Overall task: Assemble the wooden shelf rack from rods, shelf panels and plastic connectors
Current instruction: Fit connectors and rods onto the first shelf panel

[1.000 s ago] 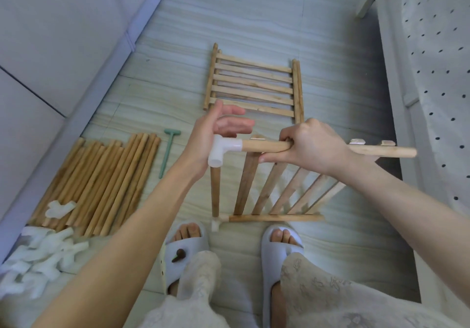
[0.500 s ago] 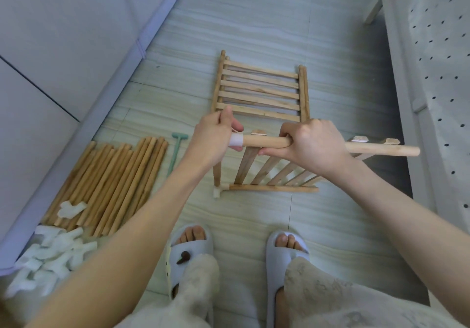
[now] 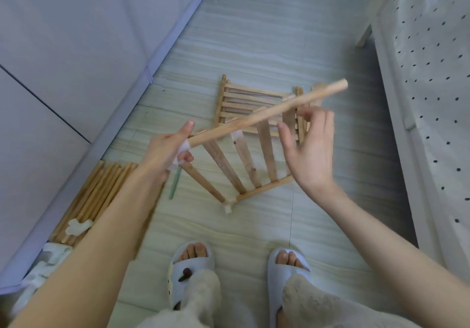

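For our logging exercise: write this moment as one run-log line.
left hand: grips connector on rod | right hand: open, off rod | panel: tilted on floor

Both forearms are bare, with no sleeves, watch or rings showing on the left hand [image 3: 165, 149] or the right hand [image 3: 309, 154]. The person wears pale grey open-toed slide slippers [image 3: 284, 271]; the left slipper [image 3: 189, 269] carries a small dark charm on its strap. Above the slippers, loose cream trousers [image 3: 312, 304] with a faint pattern.
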Available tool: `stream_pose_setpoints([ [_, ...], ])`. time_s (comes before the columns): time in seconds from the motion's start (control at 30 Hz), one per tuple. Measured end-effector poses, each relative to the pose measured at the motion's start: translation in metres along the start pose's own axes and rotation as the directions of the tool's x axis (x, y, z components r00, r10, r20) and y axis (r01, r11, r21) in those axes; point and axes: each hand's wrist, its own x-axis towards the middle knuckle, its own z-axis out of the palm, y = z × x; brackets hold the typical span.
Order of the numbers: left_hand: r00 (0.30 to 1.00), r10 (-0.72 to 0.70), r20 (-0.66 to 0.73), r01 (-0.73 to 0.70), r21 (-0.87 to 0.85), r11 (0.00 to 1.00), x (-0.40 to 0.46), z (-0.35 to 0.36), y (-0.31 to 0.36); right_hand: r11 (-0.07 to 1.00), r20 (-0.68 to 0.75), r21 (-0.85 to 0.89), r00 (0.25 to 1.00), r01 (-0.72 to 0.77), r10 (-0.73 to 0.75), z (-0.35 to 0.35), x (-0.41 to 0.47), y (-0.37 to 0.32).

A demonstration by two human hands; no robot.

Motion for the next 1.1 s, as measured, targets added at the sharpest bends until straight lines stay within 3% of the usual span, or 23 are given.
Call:
stream_pose_setpoints([
  [0.07,0.996,-0.082,0.030,0.085,-0.113,0.990,-0.006,0.003,-0.025,0.895,0.129,0.220,0.921,-0.387,0.366,0.006,0.015,-0.020],
  [0.13,0.979,-0.181,0.090,0.199,-0.290,0.936,-0.017,0.012,-0.065,0.743,0.368,0.245,0.768,-0.623,0.523,0.012,0.027,-0.024],
  [0.27,0.933,-0.298,0.204,0.360,-0.475,0.803,-0.028,0.023,-0.118,0.824,0.505,0.083,0.736,-0.561,0.451,0.025,0.032,-0.012],
  [0.47,0.941,-0.219,0.257,0.313,-0.427,0.848,-0.014,0.026,-0.097,0.804,0.469,0.082,0.734,-0.589,0.491,0.044,0.035,-0.005],
  [0.63,0.956,-0.169,0.239,0.245,-0.340,0.908,-0.016,0.033,-0.100,0.701,0.462,0.214,0.703,-0.680,0.540,0.068,0.026,-0.010],
  [0.77,0.978,-0.103,0.183,0.138,-0.193,0.971,-0.017,0.031,-0.098,0.725,0.514,0.233,0.714,-0.649,0.475,0.072,0.019,-0.009],
  [0.9,0.997,-0.005,0.077,0.000,0.076,0.997,-0.013,0.028,-0.084,0.794,0.432,0.261,0.802,-0.549,0.413,0.070,0.008,-0.011],
  [1.0,0.986,0.166,-0.002,-0.164,0.137,0.977,-0.012,0.029,-0.052,0.856,0.377,0.225,0.851,-0.466,0.364,0.073,0.001,-0.015],
  [1.1,0.906,0.422,0.022,-0.420,0.160,0.893,-0.017,0.033,-0.005,0.918,0.358,0.114,0.877,-0.381,0.319,0.078,-0.008,-0.019],
])
